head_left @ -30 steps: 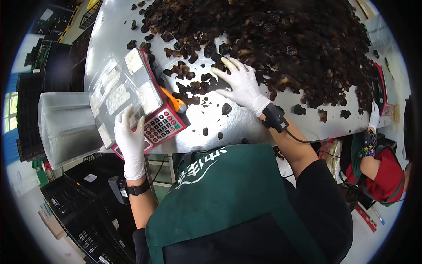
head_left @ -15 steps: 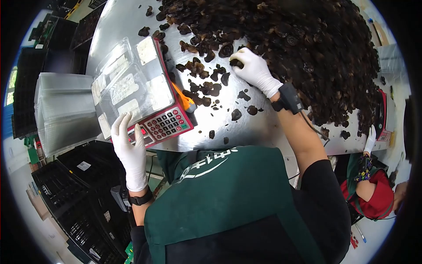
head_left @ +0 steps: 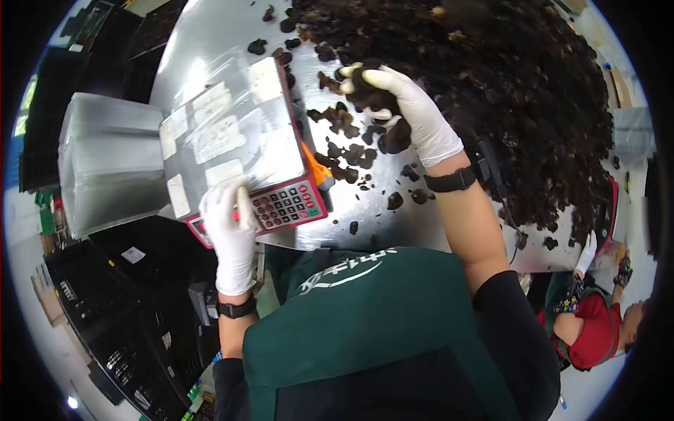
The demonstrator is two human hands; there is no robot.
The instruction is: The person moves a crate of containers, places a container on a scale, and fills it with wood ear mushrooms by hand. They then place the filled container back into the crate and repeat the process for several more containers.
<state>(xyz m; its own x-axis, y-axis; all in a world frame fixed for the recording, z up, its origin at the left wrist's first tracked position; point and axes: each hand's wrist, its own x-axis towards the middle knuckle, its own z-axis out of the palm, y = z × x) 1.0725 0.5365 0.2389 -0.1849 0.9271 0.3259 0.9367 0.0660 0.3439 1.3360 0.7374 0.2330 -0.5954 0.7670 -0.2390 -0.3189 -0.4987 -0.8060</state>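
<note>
Basically, right hand (head_left: 421, 116) is closed around a clump of dark dried pieces (head_left: 368, 95), at the pile's (head_left: 505, 91) edge nearest the scale (head_left: 288, 207). From that grip the scale lies to the left, loose bits (head_left: 344, 123) scattered between. Left hand (head_left: 232, 235) is the nearer one, fingers at the scale's front edge beside the clear plastic tray (head_left: 217, 133) (whether they pinch anything, cannot tell). Orange-handled tool (head_left: 319, 168) lies beside the scale.

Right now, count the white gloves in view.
3: one on the left hand, by the red scale; one on the right hand, holding dark pieces; one on a co-worker's hand, far right. More may be hidden.
</note>
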